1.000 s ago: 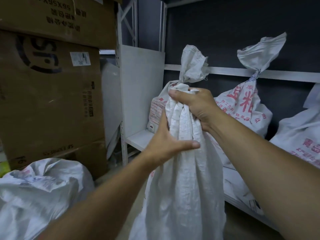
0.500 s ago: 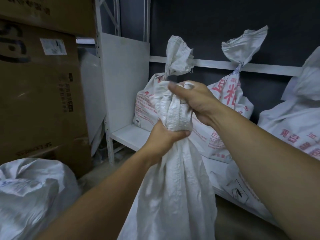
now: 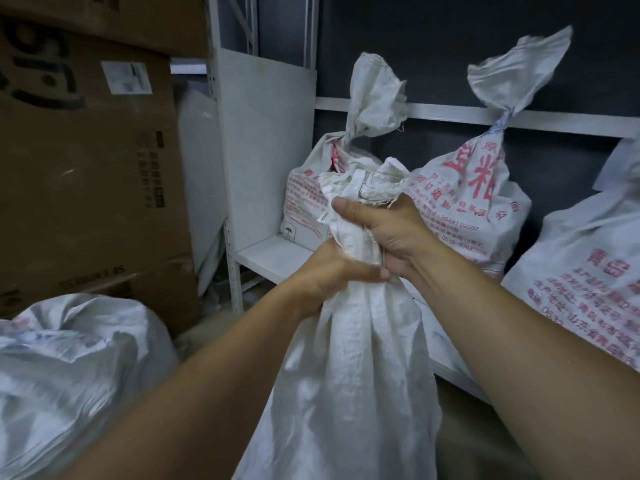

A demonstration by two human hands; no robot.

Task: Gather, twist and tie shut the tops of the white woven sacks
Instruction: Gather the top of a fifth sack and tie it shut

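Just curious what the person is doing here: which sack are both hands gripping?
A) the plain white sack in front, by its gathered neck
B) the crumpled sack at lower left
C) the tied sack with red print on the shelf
A: the left hand and right hand both clutch the bunched neck of the plain front sack.

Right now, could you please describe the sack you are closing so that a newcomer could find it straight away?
Start at the white metal shelf against the dark wall, where tied white woven sacks with red print stand in a row. In front of them stands the plain white woven sack. Unlike them, its neck is not yet tied: the left hand and the right hand are gripping it.
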